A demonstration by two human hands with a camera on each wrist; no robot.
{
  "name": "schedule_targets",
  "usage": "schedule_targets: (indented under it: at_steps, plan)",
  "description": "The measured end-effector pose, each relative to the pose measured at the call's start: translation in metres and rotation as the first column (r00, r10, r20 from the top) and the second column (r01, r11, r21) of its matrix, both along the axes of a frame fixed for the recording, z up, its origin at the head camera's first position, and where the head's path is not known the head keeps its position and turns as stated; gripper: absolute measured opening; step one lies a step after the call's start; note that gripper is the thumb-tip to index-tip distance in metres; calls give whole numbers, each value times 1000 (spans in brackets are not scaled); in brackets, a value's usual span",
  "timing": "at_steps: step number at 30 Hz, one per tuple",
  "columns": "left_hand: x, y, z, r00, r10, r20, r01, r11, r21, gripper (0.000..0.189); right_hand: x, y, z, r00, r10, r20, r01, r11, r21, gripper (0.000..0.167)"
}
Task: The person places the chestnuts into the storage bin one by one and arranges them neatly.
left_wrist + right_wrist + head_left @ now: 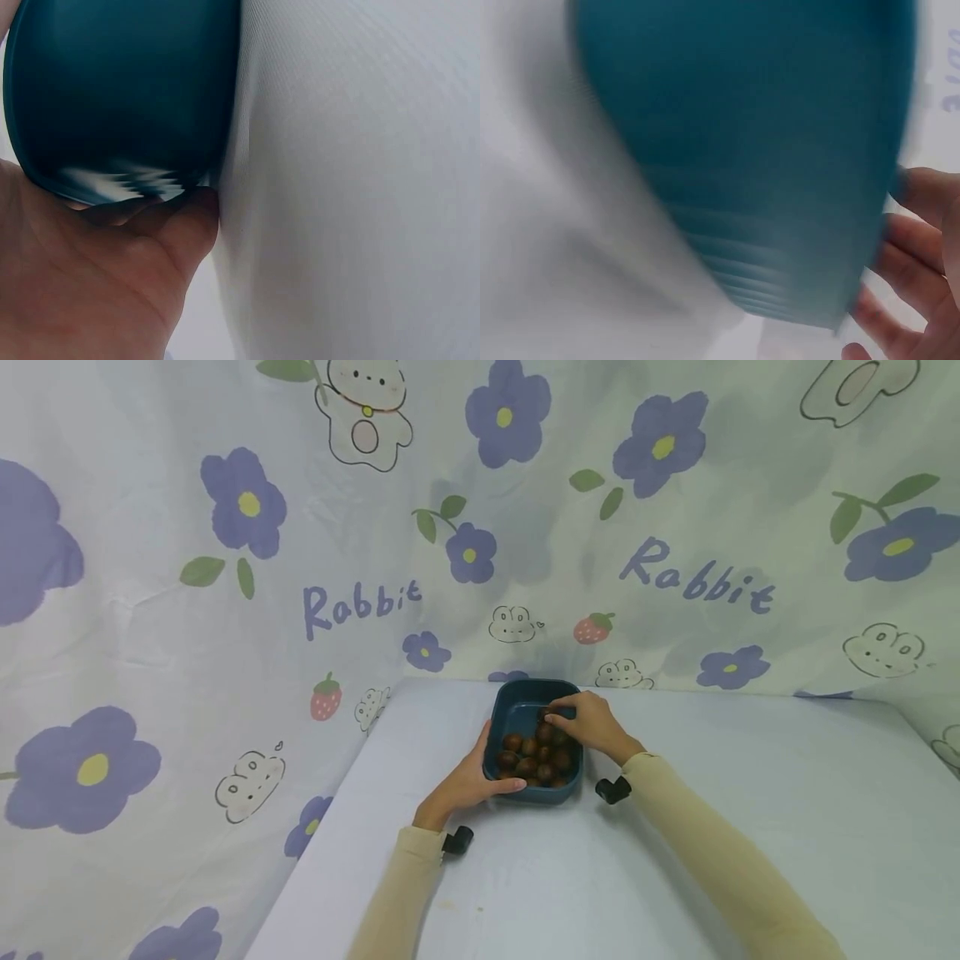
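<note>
A dark teal plastic bin [517,693] stands on the white table, with several brown chestnuts [527,767] heaped in its near half. My left hand [468,781] holds the bin at its near left corner, fingers along the left side and thumb over the near rim. In the left wrist view, its fingers bend against the bin's wall [127,82]. Reaching in over the right rim, my right hand [592,722] pinches a chestnut [545,712] between thumb and fingers above the heap. The right wrist view has the bin's outer wall [757,135] hiding those fingertips.
The white tabletop [750,793] extends to both sides of the bin. A cloth [562,535] printed with flowers and rabbits hangs right behind the bin and along the left. Each wrist wears a small black camera, such as the one [613,790] on the right.
</note>
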State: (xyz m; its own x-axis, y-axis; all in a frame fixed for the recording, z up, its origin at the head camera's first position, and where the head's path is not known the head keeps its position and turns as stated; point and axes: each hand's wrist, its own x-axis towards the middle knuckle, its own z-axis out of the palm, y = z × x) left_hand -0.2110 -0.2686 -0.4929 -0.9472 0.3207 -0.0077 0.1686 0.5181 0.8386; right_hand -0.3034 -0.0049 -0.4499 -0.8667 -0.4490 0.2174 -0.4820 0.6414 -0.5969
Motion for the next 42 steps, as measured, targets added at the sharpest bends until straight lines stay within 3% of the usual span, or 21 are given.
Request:
schedule_targets:
  at_steps: [9, 14, 42]
  plan:
    - [-1, 0, 1, 1000, -9, -9, 9, 1000, 21, 132, 21, 29, 24, 999, -44, -16, 41, 984, -172, 37]
    - [1, -2, 3, 1000, -3, 2, 3, 1000, 2, 133, 34, 45, 32, 996, -89, -20, 83, 976, -202, 37]
    - [1, -12, 0, 1000, 3, 1, -3, 1000, -5, 129, 84, 112, 39, 957, -287, -38, 266, 923, -277, 43]
